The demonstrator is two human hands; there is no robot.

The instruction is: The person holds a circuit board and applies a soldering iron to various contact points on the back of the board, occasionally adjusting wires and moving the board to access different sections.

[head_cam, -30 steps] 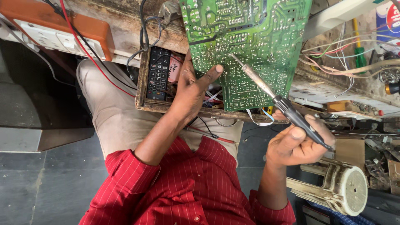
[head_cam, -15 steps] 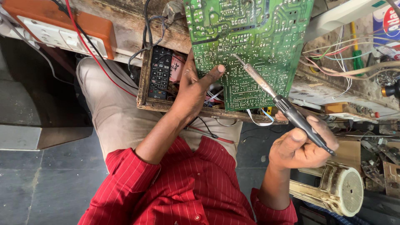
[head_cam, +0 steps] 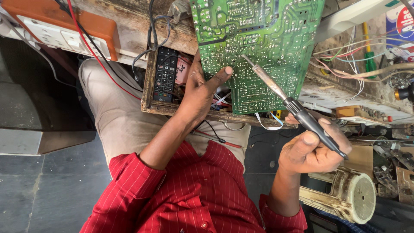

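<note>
A large green circuit board (head_cam: pixel 258 47) leans over the workbench edge with its solder side facing me. My left hand (head_cam: pixel 196 92) grips its lower left edge, thumb pressed flat on the board. My right hand (head_cam: pixel 312 151) is closed around the black handle of a soldering iron (head_cam: pixel 293 105). The iron's metal shaft slants up to the left, and its tip rests on the board near the middle.
Below the board is an open wooden drawer (head_cam: pixel 151 103) holding a black remote (head_cam: pixel 166 73). An orange switchboard with white sockets (head_cam: pixel 60 28) and a red wire sits top left. At right are loose wires (head_cam: pixel 358 71), a green screwdriver (head_cam: pixel 369 60) and a cream cylindrical part (head_cam: pixel 353 196).
Both hands keep their grips and the iron's tip stays on the board. Only the view has shifted slightly.
</note>
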